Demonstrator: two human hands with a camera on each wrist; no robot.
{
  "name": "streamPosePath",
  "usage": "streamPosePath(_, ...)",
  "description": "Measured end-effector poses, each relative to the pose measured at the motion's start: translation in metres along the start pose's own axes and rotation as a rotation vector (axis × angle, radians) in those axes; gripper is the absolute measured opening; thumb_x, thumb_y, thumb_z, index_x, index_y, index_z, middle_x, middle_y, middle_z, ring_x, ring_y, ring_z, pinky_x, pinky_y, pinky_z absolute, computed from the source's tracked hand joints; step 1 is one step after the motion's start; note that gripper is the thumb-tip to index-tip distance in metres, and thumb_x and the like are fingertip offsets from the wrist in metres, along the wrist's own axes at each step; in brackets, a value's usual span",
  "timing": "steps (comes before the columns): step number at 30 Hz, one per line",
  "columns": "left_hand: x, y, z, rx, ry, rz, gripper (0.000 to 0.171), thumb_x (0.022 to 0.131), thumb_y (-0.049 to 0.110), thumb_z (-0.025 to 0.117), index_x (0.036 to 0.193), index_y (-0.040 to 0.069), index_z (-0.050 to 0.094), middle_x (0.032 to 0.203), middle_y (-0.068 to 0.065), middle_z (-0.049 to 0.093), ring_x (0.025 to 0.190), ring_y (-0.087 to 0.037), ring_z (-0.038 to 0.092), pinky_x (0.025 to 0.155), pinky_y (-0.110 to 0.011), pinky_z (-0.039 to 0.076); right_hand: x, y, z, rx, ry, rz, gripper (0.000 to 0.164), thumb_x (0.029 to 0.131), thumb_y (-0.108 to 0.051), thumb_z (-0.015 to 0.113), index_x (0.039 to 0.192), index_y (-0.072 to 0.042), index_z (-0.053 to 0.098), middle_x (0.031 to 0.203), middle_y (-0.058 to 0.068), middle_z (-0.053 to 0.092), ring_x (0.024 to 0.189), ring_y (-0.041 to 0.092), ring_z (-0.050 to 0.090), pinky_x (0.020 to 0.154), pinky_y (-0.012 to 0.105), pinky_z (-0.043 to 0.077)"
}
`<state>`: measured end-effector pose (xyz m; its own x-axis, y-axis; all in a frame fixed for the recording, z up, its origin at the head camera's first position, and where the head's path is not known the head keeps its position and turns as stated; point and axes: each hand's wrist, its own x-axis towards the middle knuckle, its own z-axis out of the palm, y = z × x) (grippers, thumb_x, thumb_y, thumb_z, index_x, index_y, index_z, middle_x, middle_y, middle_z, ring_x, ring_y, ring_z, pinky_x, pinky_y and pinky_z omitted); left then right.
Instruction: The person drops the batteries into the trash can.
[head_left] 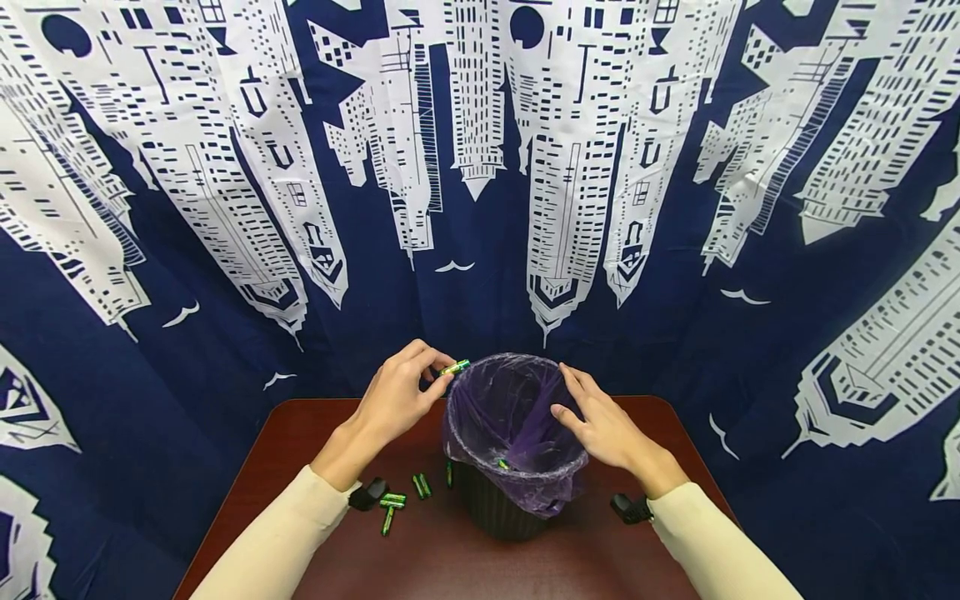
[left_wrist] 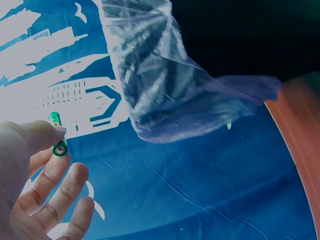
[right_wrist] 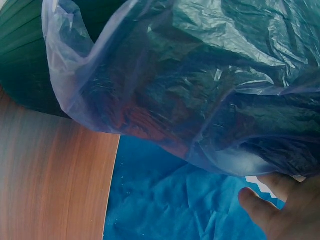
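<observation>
My left hand (head_left: 399, 390) pinches a green battery (head_left: 455, 367) between thumb and fingers, just beside the left rim of a dark bin (head_left: 497, 504). In the left wrist view the battery (left_wrist: 60, 149) shows end-on, with the other fingers spread loosely below it. A thin purple bag (head_left: 517, 417) lines the bin and folds over its rim. My right hand (head_left: 606, 427) rests at the bin's right rim against the bag, fingers relaxed and holding nothing. Inside the bag, another green battery (head_left: 503, 464) shows low at the near side.
Several green batteries (head_left: 392, 500) lie loose on the reddish-brown table (head_left: 345, 558), left of the bin. One battery (head_left: 449, 473) stands out close against the bin's left side. Behind the table hangs a blue curtain (head_left: 480, 308) with white city buildings.
</observation>
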<state>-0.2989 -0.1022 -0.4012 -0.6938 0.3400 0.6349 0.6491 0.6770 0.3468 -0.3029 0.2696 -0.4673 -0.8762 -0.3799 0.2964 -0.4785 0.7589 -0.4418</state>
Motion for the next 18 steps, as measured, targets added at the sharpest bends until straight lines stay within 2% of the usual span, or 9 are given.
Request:
streamPosePath(8, 0.012, 0.013, 0.002, 0.006, -0.021, 0.041, 0.016, 0.101, 0.011, 0.091, 0.116, 0.013, 0.087, 0.109, -0.003, 0.078, 0.088, -0.019, 0.076, 0.078, -0.033, 0.065, 0.0, 0.001, 0.0, -0.002, -0.002, -0.001, 0.08, 0.121, -0.041, 0.058, 0.182, 0.003, 0.029, 0.185, 0.027, 0.039, 0.169, 0.052, 0.046, 0.137, 0.073, 0.039)
streamPosePath(18, 0.024, 0.027, 0.007, 0.01, -0.075, 0.044, 0.015, 0.103, 0.015, 0.09, 0.118, 0.016, 0.088, 0.106, 0.0, 0.076, 0.09, -0.016, 0.075, 0.076, -0.029, 0.064, 0.0, 0.001, 0.0, 0.006, -0.007, 0.006, 0.081, 0.121, -0.043, 0.057, 0.182, 0.004, 0.029, 0.184, 0.027, 0.039, 0.169, 0.053, 0.046, 0.137, 0.073, 0.038)
